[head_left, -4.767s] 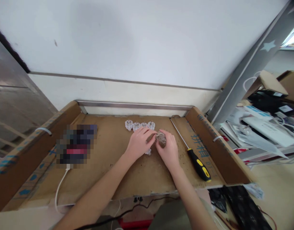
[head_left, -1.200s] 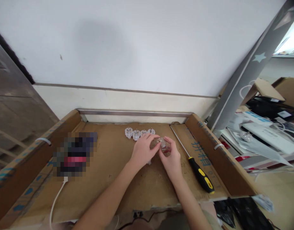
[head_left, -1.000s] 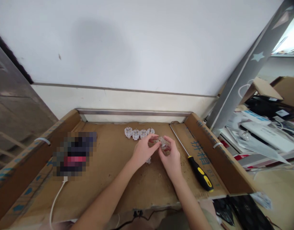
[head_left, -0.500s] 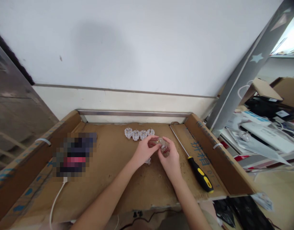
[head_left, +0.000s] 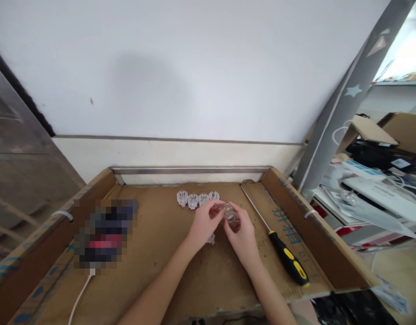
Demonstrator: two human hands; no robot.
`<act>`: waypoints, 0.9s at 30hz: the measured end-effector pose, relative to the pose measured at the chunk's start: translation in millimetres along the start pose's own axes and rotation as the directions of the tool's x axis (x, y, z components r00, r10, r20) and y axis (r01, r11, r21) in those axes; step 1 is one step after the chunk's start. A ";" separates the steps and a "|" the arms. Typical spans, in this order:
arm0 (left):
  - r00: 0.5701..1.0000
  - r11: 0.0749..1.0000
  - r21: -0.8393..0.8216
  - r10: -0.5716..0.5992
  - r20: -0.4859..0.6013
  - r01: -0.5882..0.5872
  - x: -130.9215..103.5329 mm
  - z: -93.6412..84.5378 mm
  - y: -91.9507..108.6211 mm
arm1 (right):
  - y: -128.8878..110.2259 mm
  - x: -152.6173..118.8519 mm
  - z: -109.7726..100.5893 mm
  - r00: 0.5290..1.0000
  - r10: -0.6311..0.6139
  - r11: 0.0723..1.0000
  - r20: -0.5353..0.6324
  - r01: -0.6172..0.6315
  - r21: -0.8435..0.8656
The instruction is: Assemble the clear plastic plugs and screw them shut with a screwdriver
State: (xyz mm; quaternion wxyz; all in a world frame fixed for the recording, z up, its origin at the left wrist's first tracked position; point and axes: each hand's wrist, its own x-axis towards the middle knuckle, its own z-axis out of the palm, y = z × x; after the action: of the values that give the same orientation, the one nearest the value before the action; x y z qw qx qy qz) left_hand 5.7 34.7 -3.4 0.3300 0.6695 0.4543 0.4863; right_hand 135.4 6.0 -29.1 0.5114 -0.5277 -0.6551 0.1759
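Between the fingertips of both hands is a clear plastic power plug [head_left: 231,216], held just above the cardboard. My left hand [head_left: 203,226] pinches its left side, thumb and fingers closed on it. From the other side my right hand [head_left: 243,234] curls around it, with thumb and fingers gripping. Fingers cover much of the plug. Beyond my left hand, several clear plugs [head_left: 193,201] stand in a row with their metal pins up. Another clear plastic piece [head_left: 211,239] shows partly beneath my left hand. To the right lies a screwdriver [head_left: 289,259] with a black and yellow handle.
The cardboard tray [head_left: 153,262] has raised sides left and right. A blurred-out dark device [head_left: 108,234] with a white cable [head_left: 79,295] lies on the left. A white wall [head_left: 180,90] rises behind. Papers and boxes [head_left: 380,194] clutter the right.
The camera view has tilted up slightly, so the tray sits lower in the picture. Both hands keep hold of the plug, which has turned a little between the fingers.
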 end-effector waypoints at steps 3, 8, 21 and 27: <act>1.000 1.000 0.011 0.012 0.007 -0.013 0.8 -0.8 -0.4 | 0.5 -0.7 1.1 1.000 0.021 1.000 -0.018 -0.021 -0.019; 0.998 0.997 0.058 0.052 0.027 -0.053 2.6 -1.9 -7.5 | 4.1 -1.4 3.4 0.999 0.015 1.000 -0.029 -0.015 -0.012; 0.987 0.782 0.610 0.159 0.003 -0.128 2.6 -11.5 -1.6 | 5.1 2.8 -6.3 0.962 0.133 0.991 -0.240 -0.126 0.043; 0.969 0.680 0.691 0.188 0.159 -0.245 18.0 1.1 -1.6 | 9.3 5.7 -8.3 0.911 0.230 0.972 -0.342 -0.195 0.134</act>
State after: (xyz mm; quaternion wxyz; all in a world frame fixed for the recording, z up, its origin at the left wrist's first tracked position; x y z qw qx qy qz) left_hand 8.3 52.1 1.2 0.0059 0.8113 0.5101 0.2856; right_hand 147.7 12.0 -30.0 0.6239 -0.5936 -0.4812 0.1640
